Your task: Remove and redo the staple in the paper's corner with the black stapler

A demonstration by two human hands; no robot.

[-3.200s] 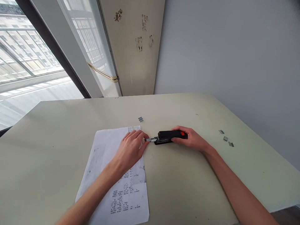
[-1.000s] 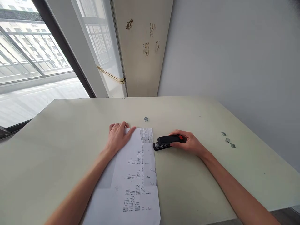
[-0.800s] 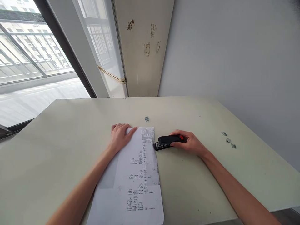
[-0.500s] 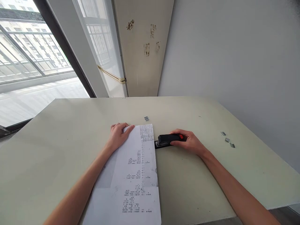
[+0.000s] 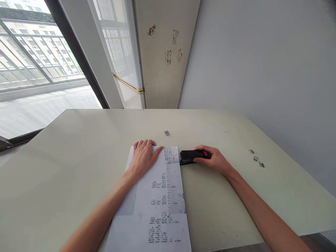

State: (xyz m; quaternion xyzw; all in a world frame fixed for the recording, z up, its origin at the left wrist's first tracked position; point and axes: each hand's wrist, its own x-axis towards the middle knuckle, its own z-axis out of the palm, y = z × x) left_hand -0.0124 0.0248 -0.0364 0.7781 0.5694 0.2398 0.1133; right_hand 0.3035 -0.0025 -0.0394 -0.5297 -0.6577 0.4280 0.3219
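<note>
My left hand [image 5: 144, 157] lies flat on the far left part of a printed paper sheet [image 5: 147, 203]. Its fingers point at the far edge and the thumb is spread to the right. Dense rows of fine lines [image 5: 171, 155], perhaps staples, cover the sheet's far right corner. To the right, my right hand [image 5: 211, 157] is wrapped round the back of a black stapler [image 5: 190, 154] with a red patch. The stapler's front end meets the sheet's right edge near that corner. Whether paper sits between its jaws is hard to see.
Small grey staple strips [image 5: 167, 133] lie beyond the sheet. Several more pieces [image 5: 255, 158] lie at the right of the pale table [image 5: 65, 168]. A grey wall [image 5: 262, 63] and a fridge [image 5: 162, 80] stand behind, with a window [image 5: 39, 63] at left.
My left hand and the sheet have shifted right and slightly nearer. The hand now lies further onto the sheet. My right hand keeps hold of the stapler; the view has turned slightly.
</note>
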